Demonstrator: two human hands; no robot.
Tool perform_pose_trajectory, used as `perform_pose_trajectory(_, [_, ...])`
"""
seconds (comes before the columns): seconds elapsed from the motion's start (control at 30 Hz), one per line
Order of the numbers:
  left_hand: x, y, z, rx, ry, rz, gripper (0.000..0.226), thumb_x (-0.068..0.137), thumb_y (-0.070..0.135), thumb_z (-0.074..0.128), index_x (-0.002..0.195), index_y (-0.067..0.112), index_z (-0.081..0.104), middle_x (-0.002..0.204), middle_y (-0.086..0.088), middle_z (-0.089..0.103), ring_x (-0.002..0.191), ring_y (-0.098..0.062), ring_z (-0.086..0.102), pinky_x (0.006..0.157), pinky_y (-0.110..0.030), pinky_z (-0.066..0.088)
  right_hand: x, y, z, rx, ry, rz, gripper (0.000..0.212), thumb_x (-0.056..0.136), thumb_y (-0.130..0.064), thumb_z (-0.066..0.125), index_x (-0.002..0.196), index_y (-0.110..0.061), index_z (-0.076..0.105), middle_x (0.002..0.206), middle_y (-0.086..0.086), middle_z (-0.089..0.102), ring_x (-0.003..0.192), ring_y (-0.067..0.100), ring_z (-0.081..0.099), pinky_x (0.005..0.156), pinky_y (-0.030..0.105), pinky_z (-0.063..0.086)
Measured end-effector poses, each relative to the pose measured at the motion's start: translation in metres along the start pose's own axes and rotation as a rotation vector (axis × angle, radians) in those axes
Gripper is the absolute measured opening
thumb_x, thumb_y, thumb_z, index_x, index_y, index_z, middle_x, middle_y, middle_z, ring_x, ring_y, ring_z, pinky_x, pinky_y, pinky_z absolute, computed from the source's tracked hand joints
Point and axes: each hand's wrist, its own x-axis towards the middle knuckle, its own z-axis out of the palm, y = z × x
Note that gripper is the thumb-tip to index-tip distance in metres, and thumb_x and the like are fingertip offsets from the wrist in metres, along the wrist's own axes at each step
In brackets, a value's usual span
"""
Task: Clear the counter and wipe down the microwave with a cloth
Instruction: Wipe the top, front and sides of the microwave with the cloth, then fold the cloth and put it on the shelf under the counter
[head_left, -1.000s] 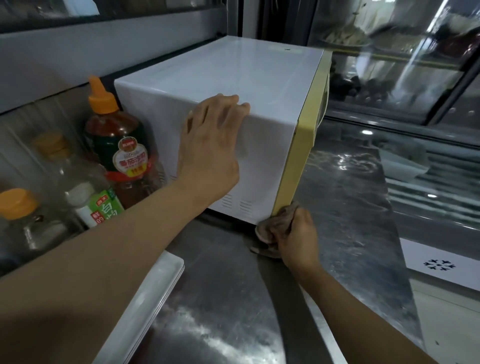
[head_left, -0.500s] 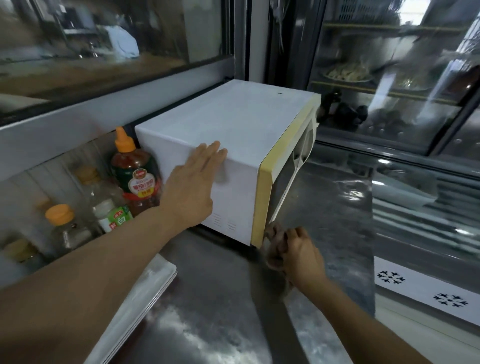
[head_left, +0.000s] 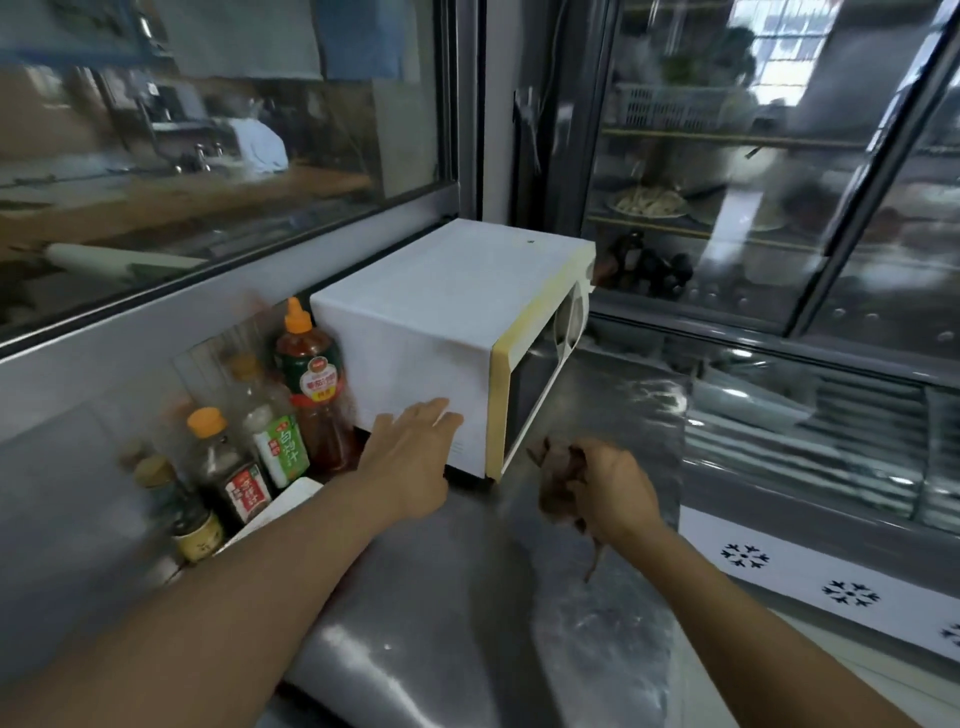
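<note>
A white microwave (head_left: 431, 317) with a pale yellow front frame stands on the steel counter (head_left: 467, 597), its door facing right. My left hand (head_left: 413, 457) lies flat, fingers spread, against the lower part of its near side wall. My right hand (head_left: 608, 491) is closed around a crumpled brown cloth (head_left: 558, 488), held just in front of the microwave's lower front corner, slightly off the counter. A strip of the cloth hangs below my fist.
Several sauce bottles (head_left: 306, 384) with orange caps stand left of the microwave against the wall. A white tray (head_left: 280, 506) edge shows under my left forearm. A glass-doored fridge (head_left: 779, 208) rises behind, and a freezer lid with snowflake marks (head_left: 779, 566) lies to the right.
My view has pulled back and up. My left hand slid from the top edge down the microwave's side. My right hand lifted the cloth away from the bottom front corner.
</note>
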Motion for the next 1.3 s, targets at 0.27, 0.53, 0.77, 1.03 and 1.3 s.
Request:
perform_pose_trajectory(0.27, [-0.1,0.022,-0.009,-0.055,-0.016,0.046,0.075,0.087,0.021,0.055,0.15,0.021,0.014,0.158,0.001,0.012,0.145,-0.018,0.012,0.115,-0.045,0.012,-0.102,-0.017,-0.049,0.002,0.074,-0.042,0.028,0.078,-0.003,0.053,0.104,-0.011,0.061,0.105,0.012,0.063,0.094,0.031,0.06,0.069,0.032,0.048])
perform_pose_trajectory(0.53, [-0.157,0.057,-0.011,-0.089,-0.038,0.088,0.074,0.081,0.027,0.061,0.146,0.022,0.024,0.151,0.0,0.028,0.138,-0.021,0.027,0.108,-0.041,0.026,-0.189,-0.002,-0.084,0.034,0.102,-0.031,0.03,0.082,-0.003,0.051,0.111,-0.008,0.059,0.106,0.012,0.065,0.097,0.03,0.061,0.082,0.042,0.051])
perform_pose_trajectory(0.77, [-0.168,0.107,-0.02,-0.083,-0.053,0.138,0.075,0.08,0.04,0.063,0.143,0.026,0.026,0.15,0.001,0.03,0.135,-0.023,0.033,0.105,-0.045,0.027,-0.236,0.036,-0.124,0.04,0.144,0.016,0.03,0.083,0.0,0.049,0.11,-0.011,0.06,0.103,0.011,0.066,0.094,0.029,0.061,0.079,0.038,0.052])
perform_pose_trajectory(1.03, [-0.158,0.25,-0.021,-0.082,-0.019,0.27,0.063,0.092,0.05,0.046,0.146,0.026,0.024,0.152,0.001,0.031,0.137,-0.02,0.033,0.11,-0.044,0.026,-0.276,0.14,-0.185,0.017,0.195,0.08,0.029,0.084,0.001,0.049,0.111,-0.008,0.058,0.103,0.013,0.065,0.094,0.029,0.059,0.077,0.038,0.051])
perform_pose_trajectory(1.3, [-0.14,0.415,-0.008,-0.486,-0.097,0.312,0.057,0.088,0.059,0.046,0.138,0.031,0.038,0.141,0.003,0.046,0.126,-0.018,0.047,0.105,-0.039,0.038,-0.297,0.271,-0.251,0.073,0.154,0.073,0.035,0.081,0.006,0.05,0.109,-0.013,0.06,0.1,0.004,0.063,0.084,0.014,0.051,0.06,0.016,0.04])
